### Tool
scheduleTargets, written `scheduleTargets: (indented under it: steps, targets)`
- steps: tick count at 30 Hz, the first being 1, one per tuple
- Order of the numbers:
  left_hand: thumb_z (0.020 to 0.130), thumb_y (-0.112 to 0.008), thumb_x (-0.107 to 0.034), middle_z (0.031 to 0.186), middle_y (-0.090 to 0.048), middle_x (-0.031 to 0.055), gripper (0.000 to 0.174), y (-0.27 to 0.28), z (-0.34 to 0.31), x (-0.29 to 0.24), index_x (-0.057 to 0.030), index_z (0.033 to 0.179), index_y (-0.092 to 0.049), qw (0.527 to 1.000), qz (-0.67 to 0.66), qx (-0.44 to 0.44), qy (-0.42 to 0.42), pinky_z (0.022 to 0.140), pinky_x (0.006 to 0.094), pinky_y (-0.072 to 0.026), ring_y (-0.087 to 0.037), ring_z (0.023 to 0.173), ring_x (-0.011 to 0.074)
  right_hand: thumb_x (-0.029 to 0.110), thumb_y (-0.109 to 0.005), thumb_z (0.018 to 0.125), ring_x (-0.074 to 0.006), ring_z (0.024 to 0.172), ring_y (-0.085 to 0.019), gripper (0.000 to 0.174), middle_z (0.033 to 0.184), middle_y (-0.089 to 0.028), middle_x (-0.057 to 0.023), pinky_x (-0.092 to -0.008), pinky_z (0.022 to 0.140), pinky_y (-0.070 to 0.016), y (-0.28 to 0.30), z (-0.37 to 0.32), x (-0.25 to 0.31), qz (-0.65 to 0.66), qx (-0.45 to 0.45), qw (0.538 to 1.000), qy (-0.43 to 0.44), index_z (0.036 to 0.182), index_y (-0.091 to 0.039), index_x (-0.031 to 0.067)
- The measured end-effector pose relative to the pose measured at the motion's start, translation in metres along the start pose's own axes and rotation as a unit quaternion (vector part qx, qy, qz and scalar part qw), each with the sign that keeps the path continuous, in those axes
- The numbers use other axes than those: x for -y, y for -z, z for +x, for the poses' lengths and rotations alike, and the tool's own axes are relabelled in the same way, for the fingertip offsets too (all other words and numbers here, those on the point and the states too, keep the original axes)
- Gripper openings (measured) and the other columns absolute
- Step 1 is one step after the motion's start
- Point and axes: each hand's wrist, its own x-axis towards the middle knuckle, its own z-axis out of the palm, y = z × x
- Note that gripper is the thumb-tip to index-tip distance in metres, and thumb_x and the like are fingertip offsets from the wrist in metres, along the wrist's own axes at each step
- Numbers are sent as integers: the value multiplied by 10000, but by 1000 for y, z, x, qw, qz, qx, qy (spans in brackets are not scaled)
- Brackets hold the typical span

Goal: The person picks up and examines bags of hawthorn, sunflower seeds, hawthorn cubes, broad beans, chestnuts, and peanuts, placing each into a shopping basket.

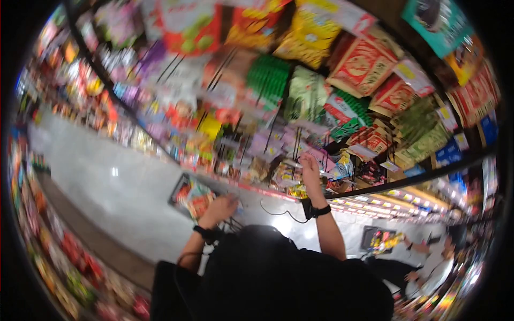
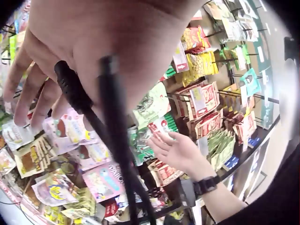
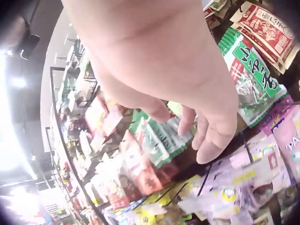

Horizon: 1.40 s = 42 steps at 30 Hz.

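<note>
My right hand (image 1: 310,168) reaches up to the racks of hanging snack packets, its fingers loosely bent and holding nothing. In the right wrist view the fingers (image 3: 208,140) hang close over a green-and-white snack bag (image 3: 159,140) and pale purple packets (image 3: 229,192). My left hand (image 1: 218,211) is lower down, beside a black basket (image 1: 174,193) with colourful packets (image 1: 197,202) in it. In the left wrist view its fingers (image 2: 40,96) are spread and relaxed, with nothing in them. Pink pouches (image 2: 105,180) hang on the rack beyond them.
Red-and-cream packets (image 1: 364,67), a yellow bag (image 1: 308,35) and a teal bag (image 1: 436,24) hang higher on the rack. A grey floor aisle (image 1: 96,160) lies to the left. Another person (image 1: 428,273) is at lower right by a second black basket (image 1: 369,238).
</note>
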Motion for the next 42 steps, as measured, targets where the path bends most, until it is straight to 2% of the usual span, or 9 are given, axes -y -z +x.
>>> scheduleTargets:
  steps: [4,12,17,20,21,24,27,34,42]
  targets:
    - [977,-507,-433,1095,-668,200,471,-35,-84,20,-37,1213,-603,970,-173,42,167,826,425,-528,-666,948,343,304,-513,1030,-143,993,-634,294,1128,-671,-56,-262,771,-492,-13,-113,8,-51,150,986,-58,1152,-614,56]
    - [1027,-415,-430,1268,-625,139,522,-47,-276,73,-27,1347,-501,709,-628,34,319,935,392,-497,-616,1146,252,324,-526,1012,-156,971,-644,308,1096,-694,-61,-310,754,-502,-29,-273,-90,-132,352,900,-219,1195,-595,86]
    - [969,-500,-462,1277,-619,118,616,-89,-346,141,-31,1407,-457,723,-557,3,409,932,375,-489,-607,1141,224,311,-540,998,-171,863,-673,313,1012,-713,-90,-304,676,-518,-80,-306,-134,-192,445,842,-236,1151,-613,48]
    - [954,-530,-486,1289,-605,159,676,-161,-372,208,-16,1431,-438,833,-375,60,402,973,413,-470,-604,1132,287,294,-541,992,-192,789,-688,309,941,-723,-112,-312,642,-531,-129,-314,-180,-271,462,820,-199,1100,-638,21]
    - [934,-542,-530,1413,-491,236,778,-157,-372,213,8,1470,-369,761,-459,151,432,1060,480,-404,-496,1278,364,302,-542,977,-206,746,-694,312,859,-720,-129,-340,657,-545,-148,-316,-199,-337,465,794,-200,1037,-658,19]
    - [776,-639,-707,1590,-129,288,1029,-239,-402,270,-211,1564,-200,829,-302,368,294,1177,533,-227,-135,1468,463,348,-535,965,-263,753,-701,343,816,-712,-151,-376,691,-549,-213,-324,-231,-454,481,733,-157,982,-657,29]
    - [728,-682,-711,1612,104,261,1140,-165,-389,231,-278,1580,-62,794,-217,430,371,1063,775,-114,119,1457,521,399,-531,956,-401,818,-683,396,821,-699,-211,-511,716,-532,-296,-342,-279,-520,482,693,-129,944,-619,12]
    - [776,-700,-636,1567,157,341,1141,-142,-428,271,-263,1580,20,779,-267,443,355,1059,760,-66,214,1424,546,408,-547,943,-401,786,-693,444,820,-697,-225,-500,700,-546,-445,-379,-445,-562,509,649,-73,1017,-565,-29]
    - [812,-675,-627,1535,161,397,1109,-128,-444,305,-248,1579,30,769,-328,435,334,1066,739,-9,260,1397,563,198,-567,863,-308,731,-711,199,771,-714,-157,-442,653,-551,-467,-387,-551,-632,434,641,-26,829,-664,29]
